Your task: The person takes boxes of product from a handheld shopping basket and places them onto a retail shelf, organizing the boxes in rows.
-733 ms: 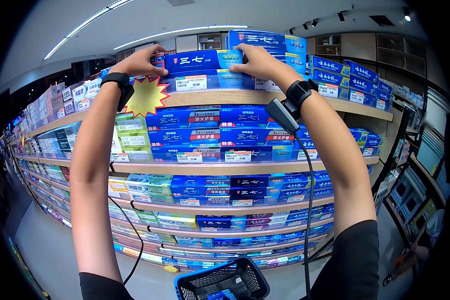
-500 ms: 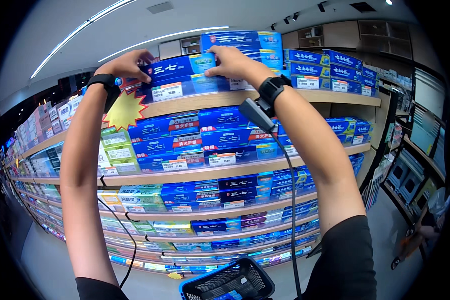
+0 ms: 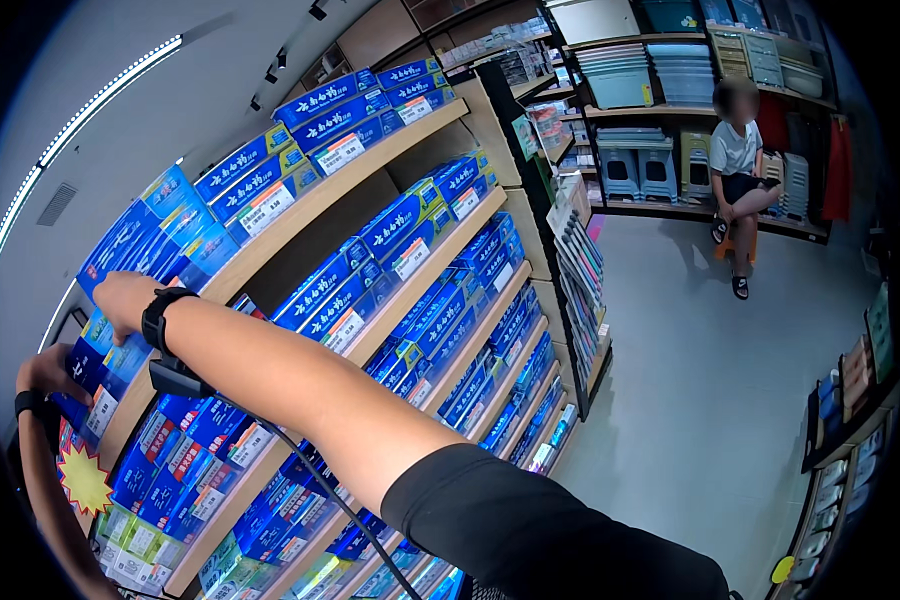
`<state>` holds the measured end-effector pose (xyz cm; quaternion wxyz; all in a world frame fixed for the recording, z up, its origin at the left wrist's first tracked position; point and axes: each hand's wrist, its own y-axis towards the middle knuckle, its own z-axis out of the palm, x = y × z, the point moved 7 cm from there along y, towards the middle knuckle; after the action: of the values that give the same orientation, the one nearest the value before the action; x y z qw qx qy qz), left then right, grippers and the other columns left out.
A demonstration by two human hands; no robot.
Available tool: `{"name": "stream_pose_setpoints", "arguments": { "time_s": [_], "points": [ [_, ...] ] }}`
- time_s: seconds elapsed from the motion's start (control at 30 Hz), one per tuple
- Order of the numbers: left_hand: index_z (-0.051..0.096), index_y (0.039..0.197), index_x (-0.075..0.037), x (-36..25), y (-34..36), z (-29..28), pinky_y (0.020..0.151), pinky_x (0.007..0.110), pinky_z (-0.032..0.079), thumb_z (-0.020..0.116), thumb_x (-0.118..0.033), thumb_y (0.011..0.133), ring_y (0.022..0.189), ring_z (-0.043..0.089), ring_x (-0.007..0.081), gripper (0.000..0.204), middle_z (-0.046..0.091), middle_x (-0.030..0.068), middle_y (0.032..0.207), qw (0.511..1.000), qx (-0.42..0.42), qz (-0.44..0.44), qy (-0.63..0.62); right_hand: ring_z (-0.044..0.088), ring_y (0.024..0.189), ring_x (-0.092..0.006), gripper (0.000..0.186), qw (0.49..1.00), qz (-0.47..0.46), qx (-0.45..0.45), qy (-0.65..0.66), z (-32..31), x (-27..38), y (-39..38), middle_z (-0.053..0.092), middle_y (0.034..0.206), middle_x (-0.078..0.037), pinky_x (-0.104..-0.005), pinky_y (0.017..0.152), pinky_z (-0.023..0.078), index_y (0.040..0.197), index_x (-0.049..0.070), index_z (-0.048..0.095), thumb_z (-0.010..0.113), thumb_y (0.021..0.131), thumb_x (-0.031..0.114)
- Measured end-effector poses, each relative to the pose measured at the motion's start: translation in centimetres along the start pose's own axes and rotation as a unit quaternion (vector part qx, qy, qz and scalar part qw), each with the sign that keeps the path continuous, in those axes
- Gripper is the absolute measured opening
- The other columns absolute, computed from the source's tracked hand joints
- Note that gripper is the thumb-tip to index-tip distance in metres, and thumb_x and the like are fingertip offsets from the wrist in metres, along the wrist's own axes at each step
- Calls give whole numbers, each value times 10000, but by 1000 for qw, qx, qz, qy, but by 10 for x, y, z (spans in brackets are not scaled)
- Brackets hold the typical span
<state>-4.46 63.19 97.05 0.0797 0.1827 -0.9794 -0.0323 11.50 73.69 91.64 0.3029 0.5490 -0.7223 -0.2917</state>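
My left hand [image 3: 50, 372] and my right hand [image 3: 125, 306] are at the two ends of a blue toothpaste box [image 3: 90, 358] on the top shelf, at the far left of view. Both are closed on it; some of the right fingers are hidden behind the hand. A taller stack of blue boxes [image 3: 135, 243] rises just behind and beside my right hand. Price tags [image 3: 102, 410] line the shelf edge below the box. Black bands circle both wrists, and a dark device with a cable [image 3: 310, 468] hangs under the right one.
More blue toothpaste boxes [image 3: 400, 222] fill the lower shelves. A yellow starburst sign [image 3: 85, 478] hangs from the top shelf near my left forearm. To the right, beyond a grey floor [image 3: 670, 360], a person [image 3: 740, 160] sits on an orange stool before shelves of plastic bins [image 3: 612, 78].
My view has swung right and tilted, so shelf and hands now appear at the left. The aisle and the seated person have come into fuller view. Both hands stay at the box.
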Motion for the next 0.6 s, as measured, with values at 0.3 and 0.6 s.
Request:
{"name": "stream_pose_setpoints", "arguments": {
  "time_s": [0.3, 0.6],
  "points": [
    [598, 1221, 16, 47, 48, 12, 932, 410, 557, 1003, -148, 416, 992, 709, 292, 916, 702, 172, 1142, 996, 43, 2, -82, 670, 1069, -335, 547, 1000, 0, -10, 5, 8, -16, 0, 704, 1114, -186, -397, 904, 550, 1120, -1, 714, 887, 698, 301],
    [592, 1279, -30, 63, 8, 21, 972, 416, 533, 987, -111, 443, 1061, 680, 281, 928, 696, 151, 1174, 993, 40, -51, -99, 631, 1148, -350, 574, 999, 17, 26, 16, 32, 15, 8, 668, 1211, -183, -445, 921, 547, 1184, 15, 680, 831, 759, 370]
  ]
}}
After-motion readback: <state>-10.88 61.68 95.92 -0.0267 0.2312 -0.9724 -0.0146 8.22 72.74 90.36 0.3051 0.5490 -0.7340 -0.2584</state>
